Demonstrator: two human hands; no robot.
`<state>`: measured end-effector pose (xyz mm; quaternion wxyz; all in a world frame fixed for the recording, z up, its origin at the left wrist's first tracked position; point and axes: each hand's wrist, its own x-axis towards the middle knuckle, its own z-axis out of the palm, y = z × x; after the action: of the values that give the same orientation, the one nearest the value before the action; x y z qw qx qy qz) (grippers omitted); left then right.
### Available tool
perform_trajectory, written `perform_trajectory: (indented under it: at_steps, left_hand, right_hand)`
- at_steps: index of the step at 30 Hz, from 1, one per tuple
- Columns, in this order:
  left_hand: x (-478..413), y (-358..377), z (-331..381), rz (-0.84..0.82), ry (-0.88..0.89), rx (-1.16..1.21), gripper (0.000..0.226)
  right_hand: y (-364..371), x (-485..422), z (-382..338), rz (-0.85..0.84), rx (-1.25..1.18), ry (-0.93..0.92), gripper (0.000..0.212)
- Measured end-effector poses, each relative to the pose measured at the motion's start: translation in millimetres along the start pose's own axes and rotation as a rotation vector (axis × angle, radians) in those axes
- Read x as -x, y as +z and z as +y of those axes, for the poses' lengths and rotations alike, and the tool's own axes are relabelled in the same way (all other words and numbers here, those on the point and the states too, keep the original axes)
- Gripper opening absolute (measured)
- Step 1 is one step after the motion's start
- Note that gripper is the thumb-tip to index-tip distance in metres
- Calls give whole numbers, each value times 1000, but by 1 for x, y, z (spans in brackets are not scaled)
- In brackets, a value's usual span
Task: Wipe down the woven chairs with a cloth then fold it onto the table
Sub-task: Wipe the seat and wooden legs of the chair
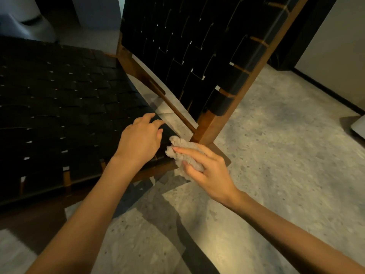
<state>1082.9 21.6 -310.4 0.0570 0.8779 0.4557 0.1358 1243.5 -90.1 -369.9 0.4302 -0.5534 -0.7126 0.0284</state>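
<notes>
Forearms, two, enter from the bottom edge and meet at frame centre.

Chair: one in view. Its seat point(59, 107), of dark woven straps, fills the left half of the frame. Its back point(187, 46), of the same weave in a wooden frame, rises at upper centre. No second chair and no desk are in view. Floor point(286, 155), speckled stone, takes up the right and bottom.

Left hand point(140, 139): palm down on the seat near its right-hand corner, fingers point(152, 116) loosely spread, holding nothing.

Right hand point(209, 173): just right of the left hand, at the seat's corner. The thumb and lower fingers pinch the cloth, and the index finger lies straight across the top of it.

Cloth point(178, 144): one, beige, bunched into a wad. It pokes out up and left of the right hand, against the seat edge below the back's post. Its long axis runs from upper left to lower right.

Assessment: wiping is under way. The unwiped weave lies left of and above the cloth, so the right hand is the working hand. Folding is not yet begun.
</notes>
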Motion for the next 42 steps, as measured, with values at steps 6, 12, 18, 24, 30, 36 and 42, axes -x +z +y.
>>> perform_trajectory:
  at_steps: [6, 12, 18, 24, 30, 36, 42]
  left_hand:
    - [-8, 7, 23, 159, 149, 353, 49]
    - [-20, 27, 52, 174, 298, 318, 66]
    - [-23, 36, 54, 160, 302, 249, 70]
    - [-12, 46, 73, 224, 260, 337, 61]
    - [-4, 60, 87, 340, 170, 126, 66]
    - [19, 82, 77, 306, 186, -223, 64]
    - [35, 102, 64, 327, 145, -507, 59]
  right_hand:
    - [-24, 19, 28, 439, 278, 64, 45]
    - [11, -30, 40, 448, 215, 187, 56]
    - [47, 0, 73, 349, 234, 198, 57]
    - [35, 30, 114, 58, 262, 328, 82]
    - [12, 21, 116, -11, 82, 415, 110]
    - [10, 32, 114, -18, 206, 257, 88]
    - [18, 36, 118, 13, 126, 273, 84]
